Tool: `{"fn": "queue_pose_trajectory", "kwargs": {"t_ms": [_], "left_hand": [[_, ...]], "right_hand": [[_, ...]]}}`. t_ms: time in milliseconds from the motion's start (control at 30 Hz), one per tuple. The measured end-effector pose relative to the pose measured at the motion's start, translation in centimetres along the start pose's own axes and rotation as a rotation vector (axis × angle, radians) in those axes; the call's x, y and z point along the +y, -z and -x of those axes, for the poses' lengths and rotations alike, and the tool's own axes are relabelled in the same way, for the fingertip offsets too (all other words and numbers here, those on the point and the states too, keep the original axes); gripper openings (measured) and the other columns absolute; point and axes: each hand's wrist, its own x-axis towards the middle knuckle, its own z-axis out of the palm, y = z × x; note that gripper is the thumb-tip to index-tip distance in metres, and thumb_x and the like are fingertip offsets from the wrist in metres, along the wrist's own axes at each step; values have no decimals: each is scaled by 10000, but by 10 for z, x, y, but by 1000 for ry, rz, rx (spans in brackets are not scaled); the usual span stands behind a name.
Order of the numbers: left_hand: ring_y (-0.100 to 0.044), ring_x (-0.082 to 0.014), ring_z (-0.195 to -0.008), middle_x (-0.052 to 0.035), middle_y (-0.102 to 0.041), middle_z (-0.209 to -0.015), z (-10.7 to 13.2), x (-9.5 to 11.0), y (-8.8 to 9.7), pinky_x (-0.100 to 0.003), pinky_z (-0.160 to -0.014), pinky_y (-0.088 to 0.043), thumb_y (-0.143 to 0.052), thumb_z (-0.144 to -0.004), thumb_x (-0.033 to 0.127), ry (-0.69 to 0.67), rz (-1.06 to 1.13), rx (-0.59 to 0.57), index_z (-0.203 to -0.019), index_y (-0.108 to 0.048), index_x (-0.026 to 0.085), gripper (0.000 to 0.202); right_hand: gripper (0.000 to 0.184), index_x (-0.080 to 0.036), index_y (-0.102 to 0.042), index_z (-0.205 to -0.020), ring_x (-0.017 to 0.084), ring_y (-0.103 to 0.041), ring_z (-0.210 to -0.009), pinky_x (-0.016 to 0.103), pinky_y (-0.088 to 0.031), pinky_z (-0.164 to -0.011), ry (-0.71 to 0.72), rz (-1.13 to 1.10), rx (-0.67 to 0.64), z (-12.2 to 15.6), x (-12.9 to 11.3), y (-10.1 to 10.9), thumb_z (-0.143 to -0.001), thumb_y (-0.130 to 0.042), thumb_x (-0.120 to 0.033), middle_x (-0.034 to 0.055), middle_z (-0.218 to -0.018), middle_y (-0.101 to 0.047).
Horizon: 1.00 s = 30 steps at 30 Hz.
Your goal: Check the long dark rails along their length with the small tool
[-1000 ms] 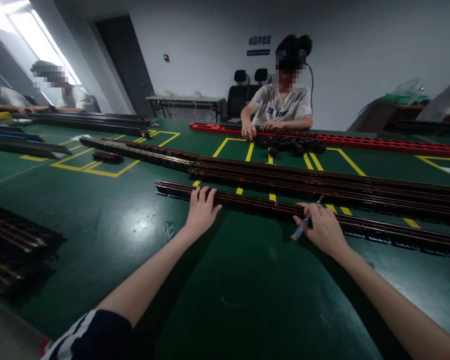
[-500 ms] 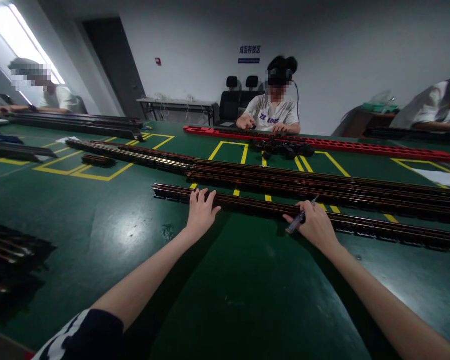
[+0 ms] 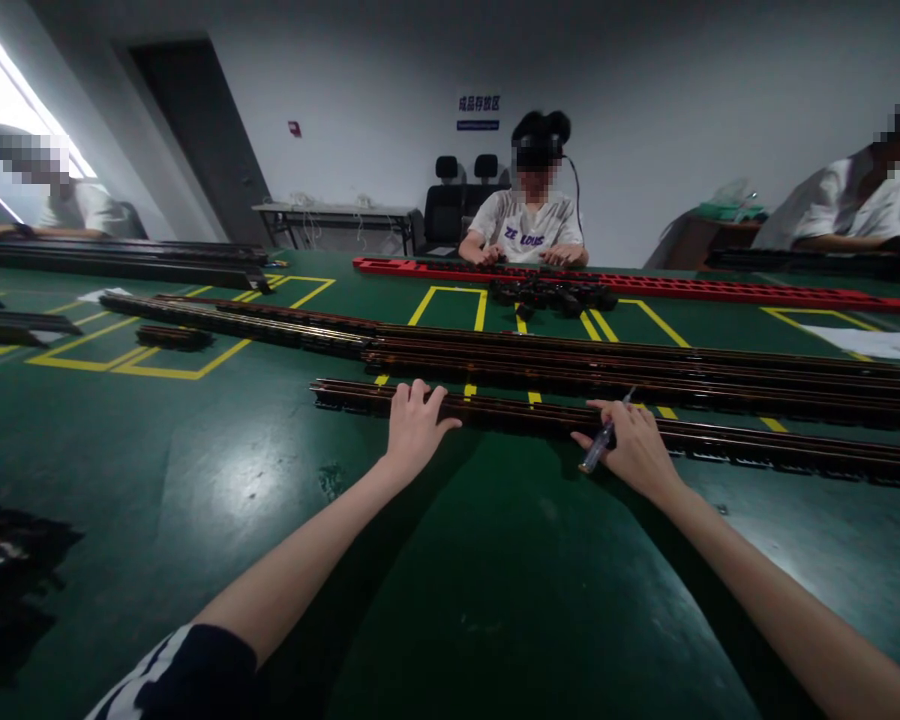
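A long dark rail with copper strips (image 3: 510, 412) lies across the green table (image 3: 217, 470) in front of me. My left hand (image 3: 414, 430) rests on its near left part, fingers stretched flat over the rail. My right hand (image 3: 634, 447) sits further right on the same rail, closed around a thin clear pen-like tool (image 3: 598, 446) whose tip points up toward the rail.
Several more long dark rails (image 3: 570, 355) lie just behind. A long red rail (image 3: 720, 291) and a pile of small black parts (image 3: 551, 294) lie before a person seated opposite. Other people sit at far left and far right. Dark rail stacks (image 3: 7, 560) occupy the near left.
My head has turned slightly right, so the scene shifted left. Both hands stay on the rail, with the right hand a little closer to the left one.
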Motion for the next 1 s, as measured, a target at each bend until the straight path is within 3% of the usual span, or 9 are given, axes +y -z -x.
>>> {"fn": "queue_pose_trajectory", "kwargs": {"t_ms": [233,400,600,700,833,933,1000], "left_hand": [[-488,-277,-947,-122,-563,-1041,-4,17,-6,-423,-825,-441,-623,-798,491,-79,35,16,-1099,-608,168,441],[-491,-276,-965,-125,-574,-1059,-2,17,-6,-409,-824,-441,-619,-803,489,-110,84,13,-1141,-602,150,479],[-532,-218,-979,-52,-649,-1050,-5,5,6,-386,-893,-417,-492,-909,350,-51,296,39,-1070,-627,211,252],[-526,-227,-1054,-39,-660,-1068,-11,-13,14,-417,-960,-368,-462,-903,285,149,321,161,-954,-648,226,201],[-473,-289,-1137,-61,-624,-1137,-16,-56,17,-471,-968,-356,-459,-848,238,491,221,279,-946,-650,240,215],[-430,-336,-1193,-103,-556,-1240,-14,-87,14,-507,-967,-357,-454,-824,243,741,181,278,-997,-643,238,256],[-445,-368,-1179,-148,-548,-1247,-12,-100,12,-525,-940,-368,-425,-846,290,934,199,192,-1018,-637,219,282]], "right_hand": [[264,-225,-432,-855,254,-571,-780,381,-387,-725,-50,-62,-43,3,3,0,-887,-461,-485,106,-961,-652],[280,-220,-457,-907,250,-558,-750,377,-377,-705,-96,-60,-55,4,3,2,-879,-471,-498,80,-848,-620],[171,-237,-380,-813,251,-564,-797,384,-377,-718,-127,-140,-86,5,6,2,-883,-467,-367,92,-942,-652],[152,-246,-335,-777,258,-569,-845,402,-384,-756,-147,-189,-86,5,7,2,-841,-469,-278,96,-1032,-664],[155,-253,-325,-773,271,-571,-872,429,-384,-801,-176,-206,-68,5,7,0,-766,-478,-231,92,-1027,-674],[128,-250,-349,-781,266,-566,-844,438,-373,-830,-179,-161,-47,5,6,1,-759,-473,-231,88,-1002,-678],[95,-244,-378,-788,258,-559,-814,435,-362,-844,-174,-100,-24,5,4,2,-767,-470,-235,85,-973,-678]]}}
